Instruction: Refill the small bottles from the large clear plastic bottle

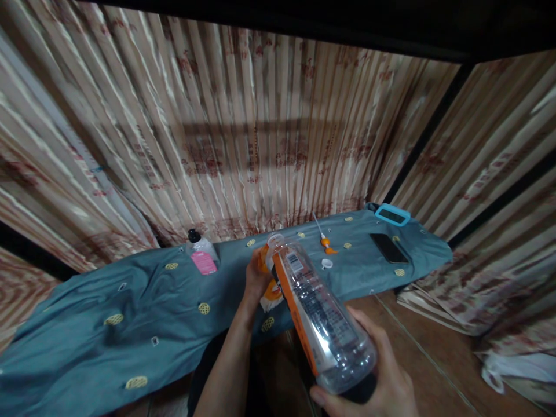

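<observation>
Head view: the right hand, at 5 o'clock, cups the base of a clear plastic bottle, its grip closed around it. The bottle tilts up toward 12 o'clock, open-mouthed and seemingly empty. The left hand sits at the bottle's neck, its grip pinching the orange label, which is partly peeled away (the lower strip still clings along the side). On the teal-covered bench lie a small white cap and an orange nozzle at 1 o'clock, two phones farther right, and a pink-labelled bottle at 10 o'clock.
</observation>
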